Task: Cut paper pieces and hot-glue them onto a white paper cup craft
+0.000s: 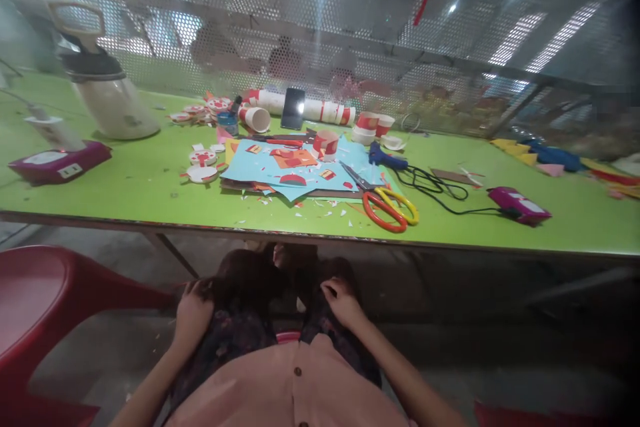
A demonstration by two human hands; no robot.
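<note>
Two bare hands rest low in the lap, before the near edge of a bright green surface [125, 193]. The left hand [194, 312] lies over the left thigh, its grip slack and spread, with nothing seen in it; the right hand [344, 303] lies on the other thigh, fingers loosely curled, and how far its grip is closed I cannot tell. Small cut pieces of red and yellow printed card [327, 174] on the light blue paper sheet [245, 167] carry dark markings too small to read. A purple rectangular box [520, 205] with a whitish label sits toward the right, and a similar purple block [60, 163] at the left bears pale panels, their print likewise illegible. The metal scissors with one red and one yellow looped handle [373, 187] are well apart from both hands, beyond and above the right one; the blades lie on the blue sheet, pointing away, and the loops reach toward the near edge. One red-and-white paper cup [326, 145] stands on the sheet, farther from the hands than the scissors' loops. A blue glue gun [387, 159] with a black cord lies just beside the sheet, and a dark smartphone [293, 109] leans upright behind it.
</note>
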